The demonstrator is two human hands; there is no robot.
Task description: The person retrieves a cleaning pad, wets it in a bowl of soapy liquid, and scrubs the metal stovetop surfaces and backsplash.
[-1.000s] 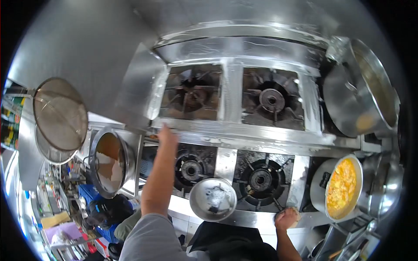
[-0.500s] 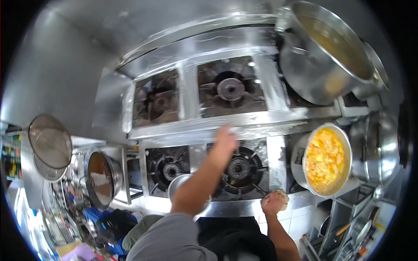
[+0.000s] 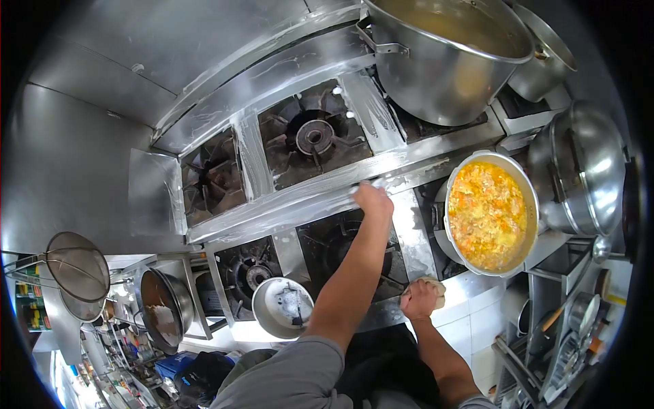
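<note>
My left hand [image 3: 373,198] is closed at the soapy ledge [image 3: 306,194] between the front and back burners. Whatever it may hold is too small to make out. My right hand [image 3: 420,298] is closed on a beige cloth [image 3: 438,290] at the stove's front edge. White suds streak the steel around the back burner [image 3: 315,137]. To the left of my left forearm, a white pot [image 3: 262,310] with suds and a dark item inside rests by the front left burner [image 3: 257,274].
A pot of orange and yellow food [image 3: 488,217] stands right of my hands. Behind it is a large stockpot [image 3: 443,75] of liquid. Steel pans [image 3: 579,170] lean at the right. At the left are strainers [image 3: 78,266] and a pot of brown liquid [image 3: 180,300].
My left hand has moved rightward along the soapy ledge from its left end. My right hand stays on the cloth at the front edge. The view has shifted right and rotated.
</note>
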